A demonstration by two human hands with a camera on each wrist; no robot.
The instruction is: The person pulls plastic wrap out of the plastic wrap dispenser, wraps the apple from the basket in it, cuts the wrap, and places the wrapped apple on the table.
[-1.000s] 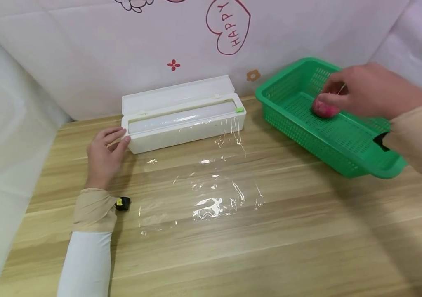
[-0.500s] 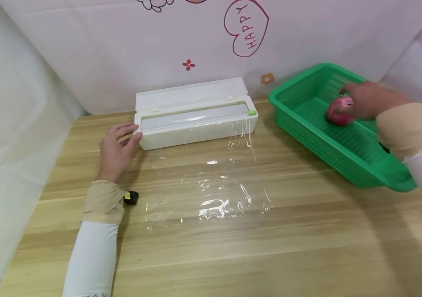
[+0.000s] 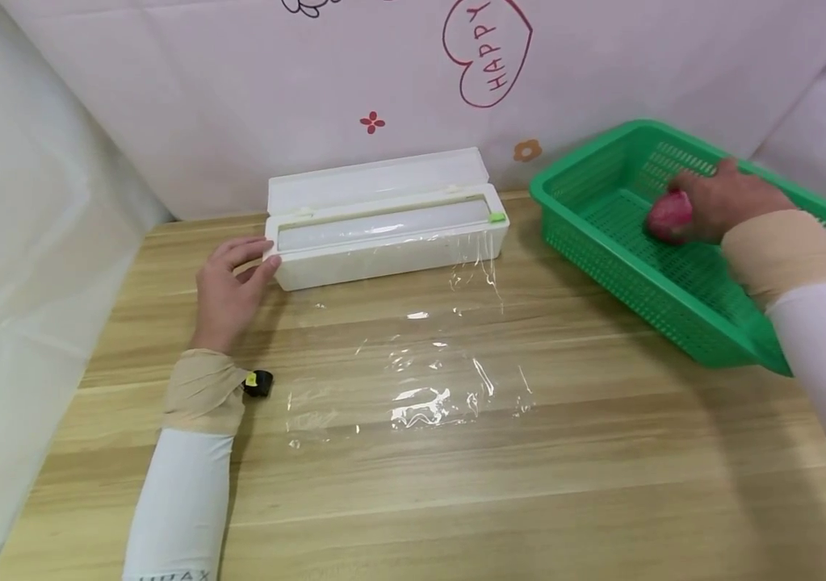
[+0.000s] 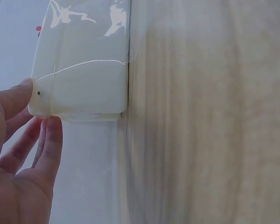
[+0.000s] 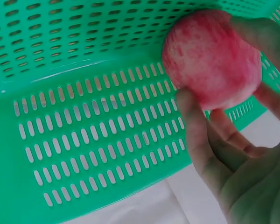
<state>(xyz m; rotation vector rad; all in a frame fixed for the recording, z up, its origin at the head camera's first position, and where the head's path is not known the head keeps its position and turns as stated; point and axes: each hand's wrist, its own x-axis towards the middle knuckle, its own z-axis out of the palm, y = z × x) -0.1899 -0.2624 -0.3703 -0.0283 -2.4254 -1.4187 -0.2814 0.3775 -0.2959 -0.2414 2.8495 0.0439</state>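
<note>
A pink-red apple (image 3: 669, 215) (image 5: 210, 58) is inside the green slotted basket (image 3: 605, 246) (image 5: 84, 140) at the right; my right hand (image 3: 718, 202) (image 5: 238, 135) grips it, fingers curled around it. A white cling-film dispenser box (image 3: 387, 234) (image 4: 84, 60) with its lid up stands at the back of the wooden table. My left hand (image 3: 227, 286) (image 4: 23, 140) rests against the box's left end, thumb on its corner, fingers fairly straight. A sheet of clear cling film (image 3: 413, 371) runs from the box over the table.
A white padded wall with a "HAPPY" heart sticker (image 3: 488, 52) stands behind the table (image 3: 529, 484). White sheeting closes off the left side (image 3: 27, 242). A small black and yellow device (image 3: 258, 382) sits at my left wrist.
My right hand has closed further round the apple in the basket and shifted slightly right. The left hand stays at the box's end. The view has moved a little.
</note>
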